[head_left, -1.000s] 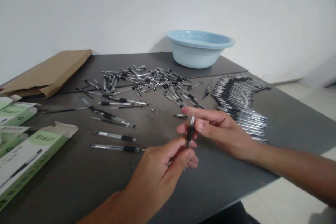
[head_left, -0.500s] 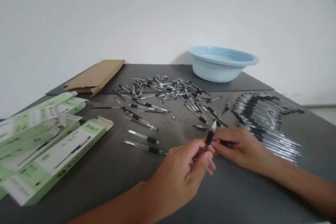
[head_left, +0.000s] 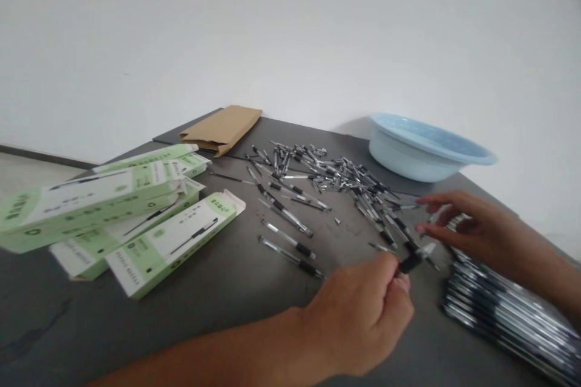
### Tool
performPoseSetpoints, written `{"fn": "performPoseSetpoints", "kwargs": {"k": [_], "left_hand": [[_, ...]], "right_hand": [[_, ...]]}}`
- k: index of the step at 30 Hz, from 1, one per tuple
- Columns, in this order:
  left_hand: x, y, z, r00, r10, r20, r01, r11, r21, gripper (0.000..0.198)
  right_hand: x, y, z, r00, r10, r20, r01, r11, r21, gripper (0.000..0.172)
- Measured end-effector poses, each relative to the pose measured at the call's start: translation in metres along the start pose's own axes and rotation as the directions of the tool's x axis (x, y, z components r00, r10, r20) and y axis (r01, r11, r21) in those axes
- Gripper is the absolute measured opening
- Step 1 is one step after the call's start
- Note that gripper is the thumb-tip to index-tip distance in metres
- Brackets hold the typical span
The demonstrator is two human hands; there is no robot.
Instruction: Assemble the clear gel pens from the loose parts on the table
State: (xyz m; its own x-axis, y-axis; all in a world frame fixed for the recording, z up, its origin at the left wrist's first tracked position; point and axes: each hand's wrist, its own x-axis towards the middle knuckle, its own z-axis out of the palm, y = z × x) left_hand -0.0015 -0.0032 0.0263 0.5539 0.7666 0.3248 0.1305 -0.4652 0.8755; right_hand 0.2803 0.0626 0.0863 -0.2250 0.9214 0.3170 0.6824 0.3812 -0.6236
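My left hand is closed in a pinch on a pen with a black grip and a clear tip, held low over the dark table. My right hand hovers just beyond the pen's tip with its fingers spread apart and nothing visible in them. A scatter of loose pens and pen parts lies behind both hands. A neat row of assembled pens lies under my right forearm at the right.
Several green and white pen boxes are stacked at the left. A brown paper envelope lies at the back. A light blue basin stands at the back right. Two separate pens lie near the middle.
My view has swung left. My left hand has carried the pen to the right and tilted it lower. My right hand has let go of the pen and opened beyond its tip.
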Motion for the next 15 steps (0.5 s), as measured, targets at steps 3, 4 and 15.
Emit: {"fn": "performPoseSetpoints", "kwargs": {"k": [3, 4, 15], "left_hand": [[-0.001, 0.003, -0.001, 0.999, 0.032, -0.006, -0.032, 0.999, -0.016, 0.016], [-0.002, 0.004, -0.002, 0.999, 0.034, -0.014, -0.034, 0.999, -0.031, 0.018], [-0.002, 0.003, -0.002, 0.996, 0.028, -0.088, -0.039, 0.992, -0.124, 0.021]], "right_hand": [[0.046, -0.011, 0.002, 0.979, -0.030, 0.203, 0.108, 0.915, -0.390, 0.051], [0.063, -0.015, 0.006, 0.966, -0.055, 0.251, 0.167, 0.879, -0.448, 0.047], [0.162, 0.003, 0.088, 0.846, 0.003, 0.532, 0.381, 0.696, -0.609, 0.022]]}}
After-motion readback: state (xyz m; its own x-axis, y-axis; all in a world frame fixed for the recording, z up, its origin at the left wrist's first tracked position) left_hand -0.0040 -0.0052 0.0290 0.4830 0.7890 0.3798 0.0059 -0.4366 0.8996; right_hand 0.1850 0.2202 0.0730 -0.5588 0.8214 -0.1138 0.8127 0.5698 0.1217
